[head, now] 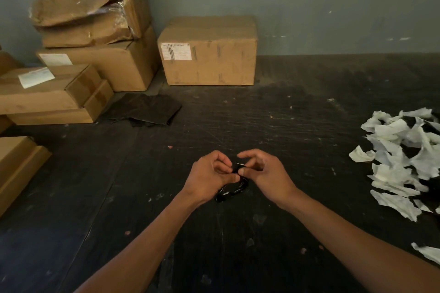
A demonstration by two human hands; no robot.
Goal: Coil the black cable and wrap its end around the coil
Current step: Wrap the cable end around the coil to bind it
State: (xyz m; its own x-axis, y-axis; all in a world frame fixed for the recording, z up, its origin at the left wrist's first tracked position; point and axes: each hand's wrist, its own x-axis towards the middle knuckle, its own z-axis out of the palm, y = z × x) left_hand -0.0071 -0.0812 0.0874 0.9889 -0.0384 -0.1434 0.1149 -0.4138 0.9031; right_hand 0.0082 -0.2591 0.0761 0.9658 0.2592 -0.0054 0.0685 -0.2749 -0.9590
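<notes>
Both hands meet over the dark tabletop [273, 126]. The left hand [209, 179] and the right hand [264, 173] pinch the black cable [234, 187] between thumbs and fingers. The cable is bunched in a small coil, hanging just under the hands. Boxes [207, 52] stand far behind. Torn white paper [400, 162] lies on the right.
</notes>
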